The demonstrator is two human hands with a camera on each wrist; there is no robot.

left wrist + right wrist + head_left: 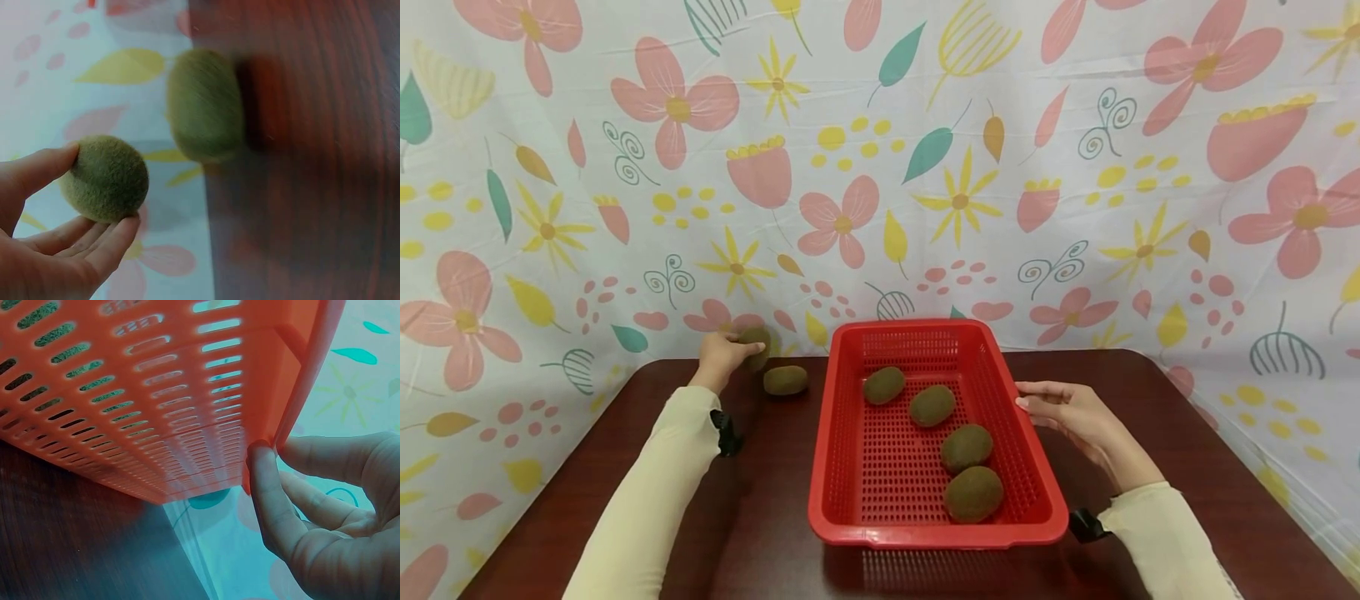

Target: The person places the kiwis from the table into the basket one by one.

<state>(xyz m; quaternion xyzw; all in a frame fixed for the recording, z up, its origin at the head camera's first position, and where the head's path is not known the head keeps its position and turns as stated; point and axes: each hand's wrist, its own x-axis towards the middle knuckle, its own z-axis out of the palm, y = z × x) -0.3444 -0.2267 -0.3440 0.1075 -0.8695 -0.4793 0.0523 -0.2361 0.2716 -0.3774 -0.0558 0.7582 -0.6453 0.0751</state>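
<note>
My left hand (724, 354) pinches a brown fuzzy kiwi (105, 179) between thumb and fingertips, raised at the table's far left edge. Just right of it, another kiwi (786, 381) lies on the table. A red perforated plastic basket (938, 537) stands at the middle of the table. Inside are several kiwis, one toward the back (883, 386) and the others running down its right side. At the basket's right rim, my right hand (1078, 417) grips the edge between thumb and index finger, as the right wrist view shows closely.
The dark wooden table (760, 517) ends at the back against a hanging white cloth (880, 208) printed with flowers and leaves. A black wrist strap (726, 433) shows on the left wrist, and another dark one (1087, 526) on the right.
</note>
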